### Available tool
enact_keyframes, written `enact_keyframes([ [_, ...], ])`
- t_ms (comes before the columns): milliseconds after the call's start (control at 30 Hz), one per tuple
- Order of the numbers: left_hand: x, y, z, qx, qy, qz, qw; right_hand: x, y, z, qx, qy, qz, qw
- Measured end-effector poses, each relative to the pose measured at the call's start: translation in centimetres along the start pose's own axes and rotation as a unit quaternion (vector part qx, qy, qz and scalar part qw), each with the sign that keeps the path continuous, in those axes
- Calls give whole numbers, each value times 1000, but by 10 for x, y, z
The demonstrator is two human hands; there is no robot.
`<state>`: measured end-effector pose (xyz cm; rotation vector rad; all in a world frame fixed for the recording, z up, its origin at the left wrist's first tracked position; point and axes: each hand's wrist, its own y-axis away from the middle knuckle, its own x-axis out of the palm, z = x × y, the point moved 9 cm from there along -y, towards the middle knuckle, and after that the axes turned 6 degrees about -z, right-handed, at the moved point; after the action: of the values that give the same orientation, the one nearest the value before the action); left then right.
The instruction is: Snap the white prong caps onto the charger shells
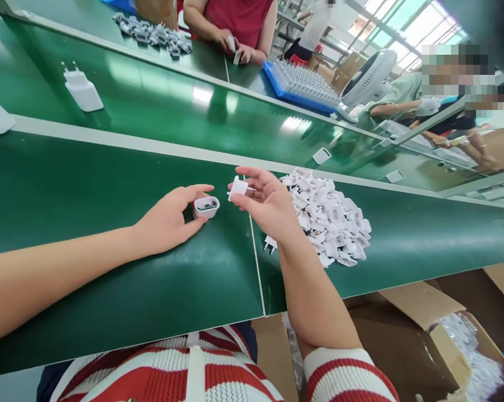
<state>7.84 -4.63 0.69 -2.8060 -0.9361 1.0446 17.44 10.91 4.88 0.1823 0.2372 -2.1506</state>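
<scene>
My left hand (172, 218) is closed round a white charger housing (206, 207) on the green table. The housing's open end faces up, and circuit parts show inside. To its right, a white plug cap (239, 188) with metal pins sits between the thumb and fingers of my right hand (268, 204). A short gap separates the cap from the housing. Right beside my right wrist lies a heap of white plug caps (329, 218), partly hidden by that hand and forearm.
A conveyor belt (151, 106) runs behind a pale rail, carrying a finished-looking charger (83, 89) and open housings (322, 156). Across it, a person in red (239, 28) handles white parts near a blue tray (302, 86). Cardboard boxes (423, 304) stand below the table's right edge.
</scene>
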Motion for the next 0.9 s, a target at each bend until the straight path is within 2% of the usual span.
enact_keyframes([
  [67, 5, 4, 0, 11, 5, 16, 1000, 1, 6, 12, -78, 88, -35, 992],
  [100, 5, 3, 2, 16, 4, 19, 1000, 5, 10, 19, -115, 123, -33, 985],
  [200, 2, -5, 7, 32, 2, 20, 999, 21, 22, 33, -202, 212, 9, 956],
  [300, 0, -9, 7, 38, 6, 14, 999, 35, 29, 38, -248, 286, 30, 925],
  [533, 3, -8, 9, 39, -4, 15, 999, 48, 26, 30, -265, 364, 5, 893],
  [733, 6, -9, 13, 32, 16, 17, 999, 47, 25, 25, -247, 396, 10, 884],
  [900, 6, -10, 14, 16, 26, 16, 999, 49, 27, 23, -265, 392, 18, 881],
])
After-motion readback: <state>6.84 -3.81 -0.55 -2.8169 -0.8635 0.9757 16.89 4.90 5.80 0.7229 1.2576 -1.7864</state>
